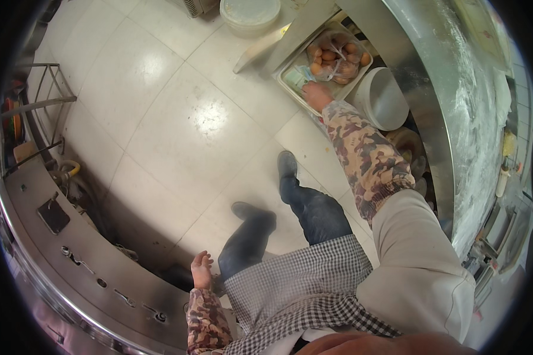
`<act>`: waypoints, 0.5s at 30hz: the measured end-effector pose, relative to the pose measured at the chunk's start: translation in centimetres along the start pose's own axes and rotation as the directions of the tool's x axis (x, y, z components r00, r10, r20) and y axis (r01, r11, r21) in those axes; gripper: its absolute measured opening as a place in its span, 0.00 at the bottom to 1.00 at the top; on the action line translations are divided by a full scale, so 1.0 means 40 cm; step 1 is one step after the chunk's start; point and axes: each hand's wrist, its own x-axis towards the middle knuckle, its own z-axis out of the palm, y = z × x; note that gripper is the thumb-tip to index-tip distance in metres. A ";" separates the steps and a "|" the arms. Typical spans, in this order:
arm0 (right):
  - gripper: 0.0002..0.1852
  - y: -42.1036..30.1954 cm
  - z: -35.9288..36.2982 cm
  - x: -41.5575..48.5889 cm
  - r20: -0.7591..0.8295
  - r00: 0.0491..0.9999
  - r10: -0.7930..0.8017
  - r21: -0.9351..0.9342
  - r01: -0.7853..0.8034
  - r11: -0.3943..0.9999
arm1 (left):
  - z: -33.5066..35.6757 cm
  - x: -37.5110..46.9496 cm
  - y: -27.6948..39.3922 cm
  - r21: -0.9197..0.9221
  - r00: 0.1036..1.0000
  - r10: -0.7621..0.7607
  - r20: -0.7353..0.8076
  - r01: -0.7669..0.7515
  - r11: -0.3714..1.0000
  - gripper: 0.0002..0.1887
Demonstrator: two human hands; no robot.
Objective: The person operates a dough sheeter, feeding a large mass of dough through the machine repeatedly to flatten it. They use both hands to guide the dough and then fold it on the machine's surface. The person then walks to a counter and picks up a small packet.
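My right hand [317, 95] reaches over the near edge of a pale plastic tray [290, 94], its fingers at a pale green and white packet [298, 76]. Whether the fingers grip the packet or the tray is unclear. Brown eggs [329, 55] in clear plastic bags lie in the tray, beyond my hand. At the lower left, my left hand [201, 269] hangs beside the checked apron [302, 275], fingers loosely apart and holding nothing. Both forearms wear camouflage sleeve covers [364, 153].
A white lidded bucket [384, 100] stands beside the tray, under a steel worktop with white powder [466, 111]. Another lidded tub [250, 12] is on the tiled floor. Left are a steel stove front [82, 284] with knobs and a metal rack [40, 105].
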 end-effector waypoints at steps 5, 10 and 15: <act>0.13 -0.015 -0.011 -0.010 -0.133 0.989 0.070 -0.013 -0.072 0.997 | -0.010 0.002 0.035 0.040 0.998 -0.059 0.001 0.059 0.997 0.19; 0.16 -0.034 -0.048 -0.042 -0.303 0.919 0.251 0.150 -0.214 0.965 | -0.041 0.001 0.120 -0.018 0.994 0.096 0.043 -0.095 0.995 0.17; 0.15 -0.020 -0.048 -0.032 -0.284 0.921 0.267 0.352 -0.159 0.923 | -0.057 0.008 0.165 -0.060 0.985 0.167 0.040 -0.165 0.984 0.17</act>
